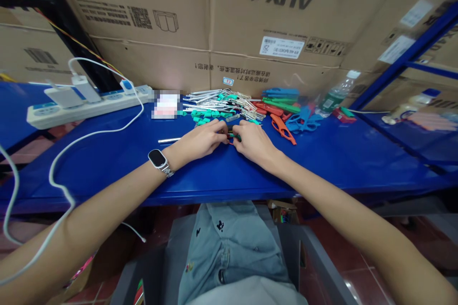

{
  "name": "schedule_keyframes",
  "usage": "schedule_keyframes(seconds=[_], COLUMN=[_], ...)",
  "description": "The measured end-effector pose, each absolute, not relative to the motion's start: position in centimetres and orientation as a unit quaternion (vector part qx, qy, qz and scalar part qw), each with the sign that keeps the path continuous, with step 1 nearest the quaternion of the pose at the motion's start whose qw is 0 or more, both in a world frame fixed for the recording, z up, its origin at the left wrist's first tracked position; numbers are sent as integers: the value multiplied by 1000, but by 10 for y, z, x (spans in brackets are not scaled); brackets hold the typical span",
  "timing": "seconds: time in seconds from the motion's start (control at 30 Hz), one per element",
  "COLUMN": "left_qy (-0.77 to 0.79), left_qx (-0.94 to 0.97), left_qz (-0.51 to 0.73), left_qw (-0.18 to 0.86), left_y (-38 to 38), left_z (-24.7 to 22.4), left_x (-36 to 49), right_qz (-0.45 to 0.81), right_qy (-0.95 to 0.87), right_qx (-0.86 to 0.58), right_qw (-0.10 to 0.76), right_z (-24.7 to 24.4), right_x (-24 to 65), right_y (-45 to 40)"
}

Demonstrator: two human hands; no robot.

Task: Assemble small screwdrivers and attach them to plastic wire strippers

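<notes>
Both hands meet over the blue table (pixel 322 162). My left hand (pixel 203 142), below a wrist with a watch, has its fingers bent and closed on a small part whose shape is mostly hidden. My right hand (pixel 253 142) pinches the same spot from the other side, where bits of green and red show between the fingertips. Just behind the hands lies a pile of metal rods (pixel 207 99) with small green pieces (pixel 205 115). A single silver rod (pixel 169 140) lies left of my left hand.
Orange (pixel 283 128) and blue plastic pieces (pixel 304 120) lie right of the pile, by a clear bottle (pixel 336 95). A white power strip (pixel 107 105) with a trailing cable stands at the left. A large carton (pixel 229 24) rises behind.
</notes>
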State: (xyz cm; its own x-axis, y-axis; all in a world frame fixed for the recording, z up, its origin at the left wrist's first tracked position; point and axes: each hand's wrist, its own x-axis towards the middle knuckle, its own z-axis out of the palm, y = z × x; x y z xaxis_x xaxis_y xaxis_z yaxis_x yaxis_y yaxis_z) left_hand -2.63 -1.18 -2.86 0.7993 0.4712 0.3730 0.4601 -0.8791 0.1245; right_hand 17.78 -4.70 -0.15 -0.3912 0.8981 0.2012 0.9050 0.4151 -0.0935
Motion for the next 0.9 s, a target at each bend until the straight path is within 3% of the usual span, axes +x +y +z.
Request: schedule_keyframes(seconds=[0.3, 0.67, 0.9], left_qy=[243, 237, 233], left_qx=[949, 950, 951], left_qz=[200, 204, 205], left_qw=[3, -18, -10], left_y=[-10, -12, -12], left_z=[-31, -30, -32], left_x=[-26, -25, -23], right_qz=[-8, -59, -49], right_qy=[-832, -854, -851], right_qx=[-546, -517, -523], right_qw=[97, -18, 8], right_z=[0, 17, 13], right_x=[178, 165, 166], right_y=[-47, -52, -48])
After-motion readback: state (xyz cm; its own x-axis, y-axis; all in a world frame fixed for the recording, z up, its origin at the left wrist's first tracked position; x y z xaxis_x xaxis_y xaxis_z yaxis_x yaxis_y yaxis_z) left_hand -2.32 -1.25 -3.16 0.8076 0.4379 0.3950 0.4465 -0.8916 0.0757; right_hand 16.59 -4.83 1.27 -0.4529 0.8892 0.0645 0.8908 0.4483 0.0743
